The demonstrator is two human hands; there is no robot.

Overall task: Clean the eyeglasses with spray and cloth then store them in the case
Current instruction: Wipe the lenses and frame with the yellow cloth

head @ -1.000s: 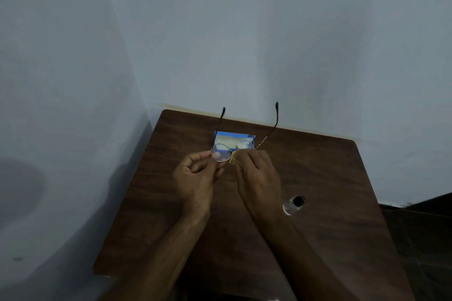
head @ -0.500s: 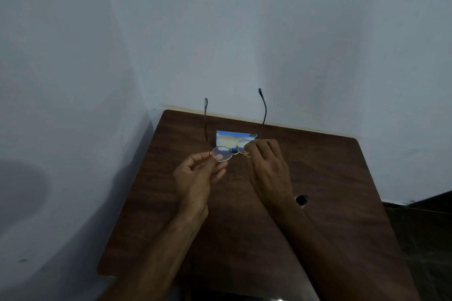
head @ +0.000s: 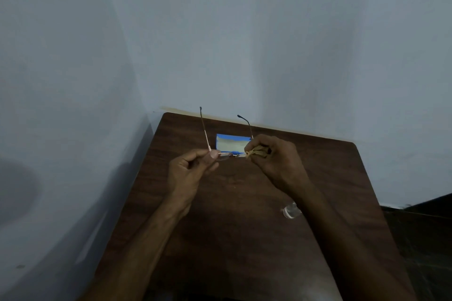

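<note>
Thin-framed eyeglasses (head: 226,155) are held above the table, temples open and pointing away from me. My left hand (head: 193,168) pinches the frame at its left hinge. My right hand (head: 274,157) holds a crumpled tan cloth (head: 256,153) pressed around the right lens, which is hidden by it. The blue and cream case (head: 231,144) lies flat on the table just behind the glasses. A small clear spray bottle (head: 291,210) lies beside my right forearm, partly covered by it.
The dark wooden table (head: 244,239) sits in a corner, with pale walls close on the left and behind. Dark floor shows past the table's right edge.
The glasses have tilted so the lenses are now seen edge-on. My right hand has turned to bring the cloth into view around the right lens. Both hands stay on the frame.
</note>
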